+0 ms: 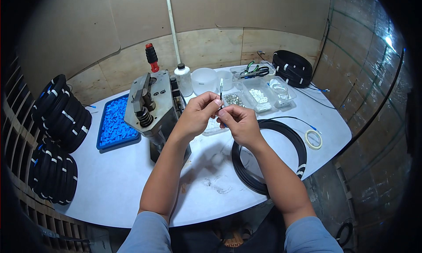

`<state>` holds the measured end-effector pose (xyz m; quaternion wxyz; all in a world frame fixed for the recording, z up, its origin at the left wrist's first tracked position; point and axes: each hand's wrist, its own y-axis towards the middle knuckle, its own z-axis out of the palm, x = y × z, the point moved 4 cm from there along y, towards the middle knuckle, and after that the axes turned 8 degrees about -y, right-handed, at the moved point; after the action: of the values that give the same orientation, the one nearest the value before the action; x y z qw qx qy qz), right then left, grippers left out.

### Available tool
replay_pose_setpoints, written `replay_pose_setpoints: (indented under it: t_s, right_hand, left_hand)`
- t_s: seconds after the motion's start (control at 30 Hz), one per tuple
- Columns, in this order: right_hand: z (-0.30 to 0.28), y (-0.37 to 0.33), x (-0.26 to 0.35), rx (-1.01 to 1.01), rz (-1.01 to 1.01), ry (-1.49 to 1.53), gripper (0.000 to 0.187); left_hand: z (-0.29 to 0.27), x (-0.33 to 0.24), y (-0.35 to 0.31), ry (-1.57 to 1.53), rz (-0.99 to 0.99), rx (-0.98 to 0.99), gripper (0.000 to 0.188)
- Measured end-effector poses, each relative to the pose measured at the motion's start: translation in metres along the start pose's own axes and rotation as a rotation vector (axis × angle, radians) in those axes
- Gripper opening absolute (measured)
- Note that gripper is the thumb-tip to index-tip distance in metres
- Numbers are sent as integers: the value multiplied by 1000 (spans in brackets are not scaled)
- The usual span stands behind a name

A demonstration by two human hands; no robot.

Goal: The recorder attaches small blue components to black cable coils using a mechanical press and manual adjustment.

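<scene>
Above the middle of the table, my left hand (198, 114) pinches a thin black cable (221, 94) between thumb and fingers. The cable end stands upright above my fingertips and carries a small white tip (221, 82). My right hand (242, 124) is closed on the same cable just below, its fingertips close to the left ones. A bit of blue shows beneath the right fingers, too small to make out. Under my right forearm lies a large coil of black cable (300, 148); one loose end with a light tip reaches toward a pale tape roll (313, 139).
Left of my hands stands a metal hand press (160, 94) with a red-black handle. Beyond it sits a blue tray (118, 145) of small blue parts. Farther back are a white bottle (183, 81), clear bins (274, 104) of small parts, and scissors (257, 71). Black coils (61, 114) flank the table.
</scene>
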<state>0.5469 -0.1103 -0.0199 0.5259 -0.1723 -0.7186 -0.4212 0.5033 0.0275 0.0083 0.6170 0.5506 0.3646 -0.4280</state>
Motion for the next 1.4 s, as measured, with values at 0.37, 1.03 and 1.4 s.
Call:
replay_pose_setpoints:
  t_s: [0.37,1.03,1.4]
  right_hand:
    - [0,0,0,34,-1,83,18]
    - [3,0,0,13,-7,16,19]
    - [0,2,-7,31,-36,114,17]
  left_hand:
    - [1,-2,-1,-29,-1,-14,19]
    - [-5,4,2,-103,-3,6,20]
    - [1,-3,-1,-93,15,45,20]
